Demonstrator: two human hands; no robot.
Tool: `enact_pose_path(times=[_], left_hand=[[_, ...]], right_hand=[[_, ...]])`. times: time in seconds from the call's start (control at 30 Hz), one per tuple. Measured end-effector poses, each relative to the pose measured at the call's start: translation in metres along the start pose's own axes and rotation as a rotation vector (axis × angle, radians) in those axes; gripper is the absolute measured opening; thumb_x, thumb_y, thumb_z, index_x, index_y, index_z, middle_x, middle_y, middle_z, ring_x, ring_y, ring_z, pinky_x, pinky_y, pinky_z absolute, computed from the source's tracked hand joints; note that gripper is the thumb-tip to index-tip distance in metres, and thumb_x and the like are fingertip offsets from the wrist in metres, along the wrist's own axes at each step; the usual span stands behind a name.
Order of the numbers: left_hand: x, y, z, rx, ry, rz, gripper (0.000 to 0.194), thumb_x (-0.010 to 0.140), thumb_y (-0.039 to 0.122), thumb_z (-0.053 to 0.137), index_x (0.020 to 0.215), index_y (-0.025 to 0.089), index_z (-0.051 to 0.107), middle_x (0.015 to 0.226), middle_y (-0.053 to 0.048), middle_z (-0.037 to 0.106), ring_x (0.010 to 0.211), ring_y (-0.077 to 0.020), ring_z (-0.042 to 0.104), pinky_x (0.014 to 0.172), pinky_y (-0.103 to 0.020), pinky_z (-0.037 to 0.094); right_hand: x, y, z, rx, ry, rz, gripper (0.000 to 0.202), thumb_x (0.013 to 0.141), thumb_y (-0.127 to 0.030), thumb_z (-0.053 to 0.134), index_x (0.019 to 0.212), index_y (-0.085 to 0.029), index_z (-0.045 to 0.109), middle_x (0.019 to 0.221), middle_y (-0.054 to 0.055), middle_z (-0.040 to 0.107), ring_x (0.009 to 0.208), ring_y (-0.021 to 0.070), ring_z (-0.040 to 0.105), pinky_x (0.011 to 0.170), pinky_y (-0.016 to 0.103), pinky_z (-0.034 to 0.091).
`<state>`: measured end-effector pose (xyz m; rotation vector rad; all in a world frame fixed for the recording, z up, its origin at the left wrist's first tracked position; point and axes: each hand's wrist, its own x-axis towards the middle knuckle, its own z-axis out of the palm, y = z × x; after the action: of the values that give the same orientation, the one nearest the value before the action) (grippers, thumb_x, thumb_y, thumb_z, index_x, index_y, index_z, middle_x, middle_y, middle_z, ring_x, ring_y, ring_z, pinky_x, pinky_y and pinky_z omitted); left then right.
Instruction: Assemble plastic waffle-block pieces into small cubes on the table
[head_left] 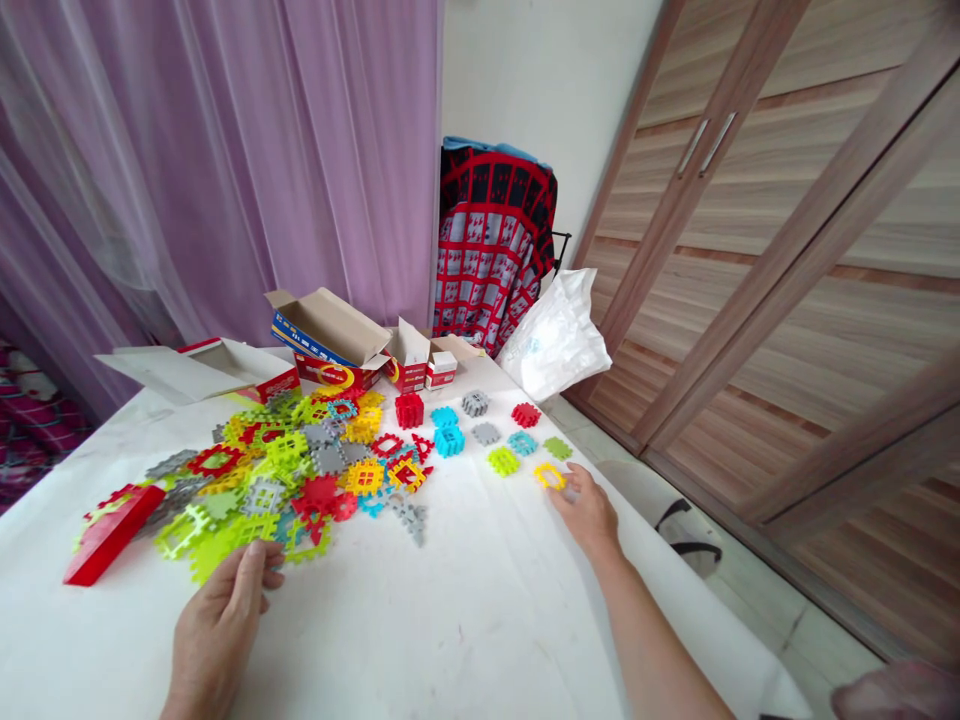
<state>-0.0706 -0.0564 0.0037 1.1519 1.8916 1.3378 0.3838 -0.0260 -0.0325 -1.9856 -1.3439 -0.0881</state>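
My right hand point(590, 508) pinches the edge of a yellow open-centred building piece point(550, 477) at the table's right side. Around it lie a green piece point(557, 448), a blue piece point(522, 443), a red stack point(526, 415) and a lime stack point(503, 461). At the near edge of a big mixed pile of notched plastic building pieces point(285, 455), my left hand point(229, 605) rests with loosely bent fingers slightly apart, nothing seen in it. Lime pieces point(217, 555) are just beyond its fingertips.
Opened cardboard boxes point(330, 325) line the table's far side, with a white plastic bag point(559, 340) at the far right corner. Grey point(475, 403), blue point(449, 440) and red point(409, 410) stacks stand between pile and right edge. A red block-like object point(114, 535) lies far left.
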Motion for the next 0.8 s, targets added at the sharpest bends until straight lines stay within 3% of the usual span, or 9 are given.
enact_pose_path(times=[0.1, 0.47, 0.67, 0.8], left_hand=[[0.001, -0.002, -0.001, 0.028, -0.012, -0.006, 0.048, 0.067, 0.066, 0.049, 0.073, 0.021, 0.065, 0.059, -0.001, 0.065, 0.054, -0.0179, 0.059, 0.049, -0.028, 0.051], [-0.002, 0.006, -0.002, 0.030, -0.002, -0.010, 0.046, 0.066, 0.064, 0.047, 0.072, 0.022, 0.064, 0.058, -0.001, 0.065, 0.053, -0.0175, 0.058, 0.049, -0.029, 0.051], [0.001, 0.001, -0.002, 0.010, -0.007, 0.003, 0.049, 0.067, 0.068, 0.048, 0.074, 0.021, 0.064, 0.059, -0.001, 0.065, 0.052, -0.0171, 0.057, 0.048, -0.028, 0.050], [-0.001, 0.002, 0.000, -0.038, -0.006, 0.026, 0.053, 0.068, 0.069, 0.048, 0.075, 0.019, 0.065, 0.062, -0.003, 0.067, 0.049, -0.0154, 0.055, 0.045, -0.026, 0.048]], right_hand=[[0.007, 0.013, 0.002, 0.008, -0.023, 0.035, 0.048, 0.070, -0.035, 0.064, 0.116, -0.022, 0.058, 0.100, 0.005, 0.070, 0.089, 0.0229, 0.063, 0.076, 0.035, 0.045], [0.004, 0.008, 0.007, -0.041, 0.000, 0.022, 0.047, 0.071, -0.036, 0.060, 0.115, -0.021, 0.060, 0.108, 0.008, 0.069, 0.093, 0.0243, 0.062, 0.082, 0.037, 0.046], [0.001, 0.011, 0.008, 0.157, 0.147, 0.102, 0.037, 0.073, -0.032, 0.047, 0.103, -0.020, 0.064, 0.098, 0.007, 0.070, 0.082, 0.0206, 0.063, 0.073, 0.034, 0.048], [-0.008, -0.010, 0.013, 0.191, 0.235, 0.038, 0.034, 0.076, -0.032, 0.043, 0.096, -0.018, 0.066, 0.092, 0.009, 0.071, 0.080, 0.0219, 0.063, 0.074, 0.035, 0.049]])
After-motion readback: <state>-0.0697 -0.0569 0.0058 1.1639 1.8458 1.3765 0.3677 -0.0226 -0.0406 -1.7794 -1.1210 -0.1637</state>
